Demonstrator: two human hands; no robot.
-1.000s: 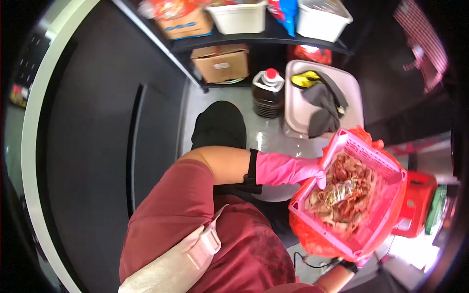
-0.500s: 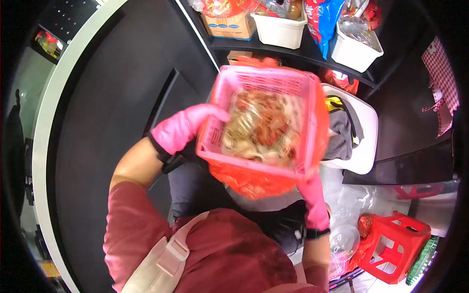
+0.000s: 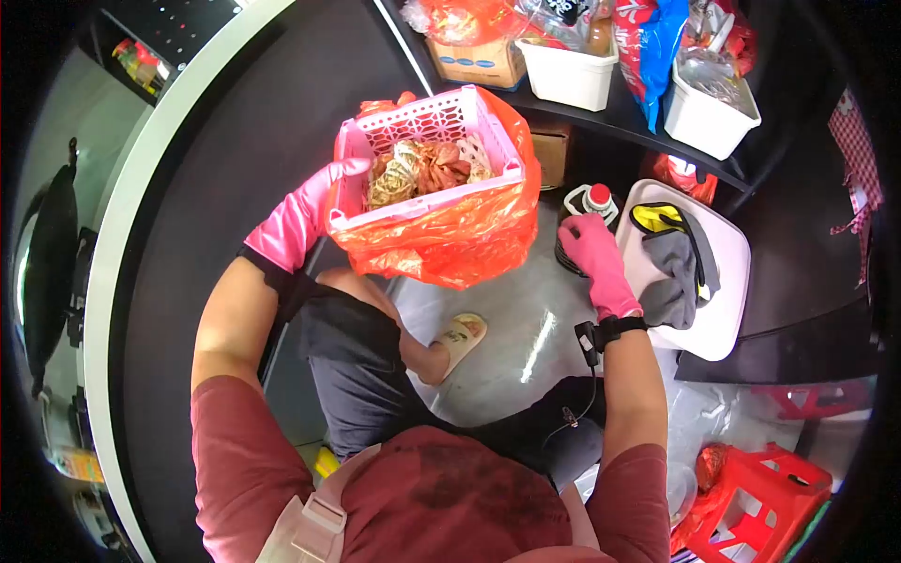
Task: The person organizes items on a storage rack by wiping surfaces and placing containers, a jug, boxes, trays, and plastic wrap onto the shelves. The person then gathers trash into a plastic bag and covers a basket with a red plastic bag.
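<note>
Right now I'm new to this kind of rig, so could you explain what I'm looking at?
There's no machine. One camera, worn on a person's head, looks forward and down, so the arms in view are the wearer's own. The left hand, gloved in pink, has its grip on the rim of a pink basket with a red bag around its outside. Reddish and pale pieces lie inside; I can't tell what they are. The right hand, also gloved, is at a bottle with a red cap; whether it touches is unclear. Beside that, a pale tub holds grey cloth. White bins stand on a black shelf ahead.
</note>
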